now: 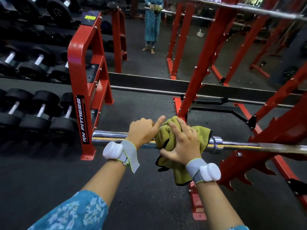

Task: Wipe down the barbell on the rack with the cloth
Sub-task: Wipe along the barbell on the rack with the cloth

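A chrome barbell (109, 137) lies level across the red rack (282, 133), its free sleeve end pointing left. An olive-green cloth (201, 135) with a dark hem is wrapped round the sleeve just left of the collar, and its loose end hangs below the bar. My right hand (182, 143) grips the cloth round the bar, thumb under and fingers over. My left hand (142, 131) curls over the bare sleeve right beside the cloth, with its thumb lifted toward the cloth. Both wrists wear grey straps with white pods.
A red dumbbell rack (86, 67) full of black dumbbells (34, 120) stands to the left. A wall mirror ahead reflects a person (152, 25) and more red frames. Another bar (249, 9) crosses overhead at top right. Dark rubber floor (149, 188) lies under my arms.
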Demonstrator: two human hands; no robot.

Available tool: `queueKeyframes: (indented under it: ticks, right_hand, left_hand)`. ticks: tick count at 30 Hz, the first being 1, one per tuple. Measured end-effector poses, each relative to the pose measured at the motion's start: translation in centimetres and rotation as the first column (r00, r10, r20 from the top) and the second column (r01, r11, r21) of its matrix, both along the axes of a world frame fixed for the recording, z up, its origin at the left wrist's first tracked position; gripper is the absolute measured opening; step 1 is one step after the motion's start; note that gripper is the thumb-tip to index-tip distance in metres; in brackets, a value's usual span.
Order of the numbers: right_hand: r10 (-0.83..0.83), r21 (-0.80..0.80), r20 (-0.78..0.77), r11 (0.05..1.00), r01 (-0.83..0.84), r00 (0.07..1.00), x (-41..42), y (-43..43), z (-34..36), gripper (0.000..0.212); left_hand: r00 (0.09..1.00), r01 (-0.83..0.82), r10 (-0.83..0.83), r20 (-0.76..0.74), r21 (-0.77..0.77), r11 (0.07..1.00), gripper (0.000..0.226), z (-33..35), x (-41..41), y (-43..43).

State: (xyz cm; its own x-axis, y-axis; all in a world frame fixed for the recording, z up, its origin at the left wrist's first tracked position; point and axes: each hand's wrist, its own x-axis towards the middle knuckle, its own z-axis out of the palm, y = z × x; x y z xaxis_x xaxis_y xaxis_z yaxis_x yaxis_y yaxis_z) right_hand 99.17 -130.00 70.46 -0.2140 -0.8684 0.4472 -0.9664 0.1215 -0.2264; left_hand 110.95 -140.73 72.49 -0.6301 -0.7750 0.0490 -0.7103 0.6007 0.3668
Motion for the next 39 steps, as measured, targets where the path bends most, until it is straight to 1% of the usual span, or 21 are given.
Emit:
queueKeyframes:
  ticks: [4, 7, 10, 13, 16, 18, 20, 22, 23, 27, 31, 33, 36, 38, 39]
  right_hand:
    - [-0.138, -0.037, 0.017, 0.990, 0.138, 0.990, -2.9, 1.3, 0.3, 0.078]
    - [-0.291, -0.051, 0.026, 0.955, 0.292, 0.956, -3.9, 1.7, 0.2, 0.074]
    - [-0.376, -0.025, 0.064, 0.925, 0.378, 0.924, -3.3, 1.2, 0.5, 0.069]
    - [-0.353, 0.007, 0.060, 0.935, 0.353, 0.934, -1.8, 0.3, 0.7, 0.061]
    - [-0.272, -0.020, 0.008, 0.962, 0.272, 0.962, 0.7, -0.6, 0.5, 0.061]
    - [-0.220, -0.034, -0.037, 0.975, 0.219, 0.975, 2.0, -0.9, 0.3, 0.064]
    - [-0.149, -0.038, -0.048, 0.988, 0.148, 0.988, 2.0, -0.6, 0.2, 0.071]
    - [-0.073, -0.023, -0.068, 0.997, 0.072, 0.995, 0.5, 0.3, -0.2, 0.077]
    - [-0.060, -0.015, -0.074, 0.998, 0.059, 0.995, -0.5, 0.9, -0.4, 0.079]
    - [-0.118, -0.012, -0.004, 0.993, 0.118, 0.993, -3.7, 3.1, -0.3, 0.078]
    - [-0.166, 0.013, -0.017, 0.986, 0.167, 0.986, -3.2, 2.8, -0.1, 0.076]
    - [-0.150, 0.030, -0.043, 0.988, 0.151, 0.988, -1.9, 2.0, -0.1, 0.077]
    - [-0.102, 0.044, -0.057, 0.994, 0.105, 0.993, 0.7, 0.5, -0.2, 0.079]
    - [-0.084, 0.041, -0.048, 0.995, 0.086, 0.995, 1.8, -0.2, -0.2, 0.079]
    - [-0.074, 0.035, -0.043, 0.997, 0.075, 0.996, 1.9, -0.2, -0.2, 0.079]
  left_hand:
    - [0.999, 0.043, -0.042, 0.012, -0.043, 0.998, 0.069, -0.7, -1.3, 0.4]
    - [0.998, 0.059, -0.057, 0.020, -0.085, 0.995, 0.075, -1.6, -1.3, 0.1]
    - [0.998, 0.059, -0.059, 0.002, -0.104, 0.993, 0.078, -2.0, -1.3, 0.0]
    - [0.998, 0.055, -0.057, -0.017, -0.120, 0.991, 0.078, -1.9, -1.1, 0.2]
    - [0.998, 0.022, -0.028, -0.050, -0.115, 0.993, 0.071, -1.7, -0.9, 0.4]
    - [0.996, 0.001, -0.007, -0.088, -0.066, 0.998, 0.069, -1.5, -0.8, 0.4]
    - [0.993, -0.007, 0.004, -0.114, -0.025, 1.000, 0.070, -1.3, -0.6, 0.3]
    - [0.995, -0.014, 0.014, -0.103, -0.001, 1.000, 0.072, -1.1, -0.4, 0.4]
    - [0.996, -0.017, 0.018, -0.091, 0.005, 1.000, 0.074, -1.1, -0.4, 0.4]
    - [0.998, -0.041, 0.042, -0.054, 0.026, 0.999, 0.084, -1.1, -0.5, 0.4]
    - [0.999, -0.033, 0.033, -0.033, -0.002, 0.999, 0.081, -1.3, -0.7, 0.6]
    - [0.999, -0.027, 0.027, -0.016, -0.016, 0.999, 0.077, -1.1, -0.8, 0.8]
    - [0.999, -0.024, 0.025, 0.025, -0.027, 0.999, 0.080, -1.2, -0.9, 0.6]
    - [0.999, -0.040, 0.040, 0.002, 0.011, 0.999, 0.080, -1.4, -0.8, 0.2]
    - [0.998, -0.052, 0.053, -0.021, 0.030, 0.998, 0.076, -1.3, -0.7, 0.2]
